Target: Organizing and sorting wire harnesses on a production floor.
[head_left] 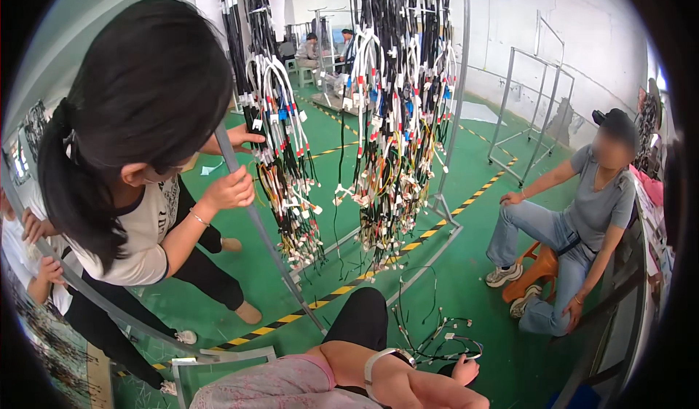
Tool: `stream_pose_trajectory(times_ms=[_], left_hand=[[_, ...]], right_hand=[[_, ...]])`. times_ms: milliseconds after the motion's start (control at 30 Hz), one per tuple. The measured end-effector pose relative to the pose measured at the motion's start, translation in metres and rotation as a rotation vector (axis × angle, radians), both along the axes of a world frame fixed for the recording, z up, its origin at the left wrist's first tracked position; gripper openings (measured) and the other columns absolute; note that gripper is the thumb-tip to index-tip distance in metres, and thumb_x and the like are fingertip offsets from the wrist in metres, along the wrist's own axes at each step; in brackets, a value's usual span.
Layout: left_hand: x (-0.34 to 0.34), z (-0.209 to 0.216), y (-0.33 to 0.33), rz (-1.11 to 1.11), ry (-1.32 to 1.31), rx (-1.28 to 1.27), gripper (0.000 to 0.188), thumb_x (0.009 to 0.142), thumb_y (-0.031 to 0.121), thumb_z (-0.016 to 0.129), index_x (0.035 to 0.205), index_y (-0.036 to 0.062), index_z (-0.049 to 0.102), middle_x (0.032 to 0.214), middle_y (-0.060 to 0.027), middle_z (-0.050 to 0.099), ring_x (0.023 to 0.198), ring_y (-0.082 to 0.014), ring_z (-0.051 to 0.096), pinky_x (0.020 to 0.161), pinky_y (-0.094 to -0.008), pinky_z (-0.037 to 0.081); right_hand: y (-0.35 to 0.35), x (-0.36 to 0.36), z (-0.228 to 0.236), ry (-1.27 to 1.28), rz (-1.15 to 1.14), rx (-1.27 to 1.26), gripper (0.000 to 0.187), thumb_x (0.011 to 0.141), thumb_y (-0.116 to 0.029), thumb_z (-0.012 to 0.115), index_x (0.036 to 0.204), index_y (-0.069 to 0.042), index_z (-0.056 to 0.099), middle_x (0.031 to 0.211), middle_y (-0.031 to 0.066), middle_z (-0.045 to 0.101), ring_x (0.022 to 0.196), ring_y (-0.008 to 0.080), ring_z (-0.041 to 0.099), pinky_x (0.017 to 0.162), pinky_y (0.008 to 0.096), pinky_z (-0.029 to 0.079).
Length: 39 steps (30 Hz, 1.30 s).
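Note:
A loose wire harness point(450, 336), with dark wires, white connectors and a pale looped section, spreads low over the green floor beside my knee. Beside its looped end, my right hand point(465, 370) appears closed on the wires, partly hidden at the lower edge. My left forearm, with a pale band at the wrist, crosses from the left. My left hand point(400, 386) is close to the right one. Its fingers cannot be made out. Bundles of hanging wire harnesses point(397, 118), black and white with red, blue and yellow parts, hang in front of me, apart from both hands.
A metal rack point(445, 212) frames the hanging bundles. At left, a person point(138, 118) grips its post; another person's hands show behind. A seated person point(597, 205) is at right on an orange stool point(535, 274). An unloaded metal frame point(542, 110) stands behind. Striped tape point(480, 194) marks the floor.

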<state>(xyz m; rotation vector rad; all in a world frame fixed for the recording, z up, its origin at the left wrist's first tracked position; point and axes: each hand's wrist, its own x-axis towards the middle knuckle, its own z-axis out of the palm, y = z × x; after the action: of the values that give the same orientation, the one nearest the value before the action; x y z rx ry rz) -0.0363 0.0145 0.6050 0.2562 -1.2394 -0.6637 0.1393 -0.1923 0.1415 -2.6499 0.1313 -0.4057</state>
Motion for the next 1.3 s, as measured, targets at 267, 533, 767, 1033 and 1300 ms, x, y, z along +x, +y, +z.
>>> stream_pose_trajectory(times_ms=[267, 533, 767, 1033, 1300], left_hand=[[-0.002, -0.004, 0.014, 0.15, -0.181, 0.132, 0.023, 0.088, 0.017, 0.062, 0.095, 0.0014, 0.047, 0.098, -0.0117, 0.045, 0.082, -0.0234, 0.045, 0.074, -0.0353, 0.037], [-0.018, 0.021, -0.001, 0.447, 0.07, 0.036, 0.063, 0.079, 0.046, 0.072, 0.107, -0.0089, 0.057, 0.104, -0.0221, 0.058, 0.093, -0.033, 0.06, 0.079, -0.0379, 0.047], [-0.025, -0.009, 0.014, 0.606, -0.064, 0.133, 0.066, 0.077, 0.047, 0.073, 0.108, -0.01, 0.057, 0.105, -0.0237, 0.059, 0.094, -0.0343, 0.061, 0.078, -0.0389, 0.049], [-0.015, -0.049, 0.02, 0.703, -0.232, 0.236, 0.07, 0.076, 0.048, 0.074, 0.109, -0.0113, 0.057, 0.106, -0.0255, 0.06, 0.095, -0.0358, 0.062, 0.077, -0.0399, 0.051], [0.007, -0.074, 0.008, 0.706, -0.423, 0.271, 0.074, 0.074, 0.049, 0.076, 0.111, -0.0126, 0.058, 0.108, -0.0274, 0.061, 0.095, -0.0374, 0.063, 0.076, -0.041, 0.052]], right_hand=[[-0.007, -0.001, -0.003, 0.034, 0.02, -0.045, 0.033, 0.078, -0.029, 0.062, 0.068, 0.002, 0.066, 0.07, 0.0189, 0.063, 0.075, 0.037, 0.059, 0.072, 0.0472, 0.046], [-0.013, 0.002, -0.012, 0.049, 0.003, -0.071, 0.035, 0.08, -0.03, 0.06, 0.067, 0.001, 0.066, 0.071, 0.0186, 0.062, 0.075, 0.0366, 0.058, 0.073, 0.0464, 0.046], [-0.006, 0.003, -0.012, -0.021, 0.002, -0.012, 0.036, 0.079, -0.031, 0.059, 0.066, 0.003, 0.063, 0.071, 0.0215, 0.06, 0.074, 0.039, 0.057, 0.073, 0.0492, 0.046], [-0.001, 0.006, -0.008, 0.021, -0.005, -0.038, 0.036, 0.079, -0.031, 0.058, 0.066, 0.002, 0.064, 0.074, 0.0193, 0.062, 0.08, 0.0365, 0.057, 0.077, 0.0463, 0.045], [-0.01, 0.008, -0.007, 0.028, -0.018, -0.098, 0.034, 0.077, -0.032, 0.059, 0.066, -0.001, 0.067, 0.072, 0.0167, 0.063, 0.078, 0.0351, 0.059, 0.074, 0.0458, 0.046]])
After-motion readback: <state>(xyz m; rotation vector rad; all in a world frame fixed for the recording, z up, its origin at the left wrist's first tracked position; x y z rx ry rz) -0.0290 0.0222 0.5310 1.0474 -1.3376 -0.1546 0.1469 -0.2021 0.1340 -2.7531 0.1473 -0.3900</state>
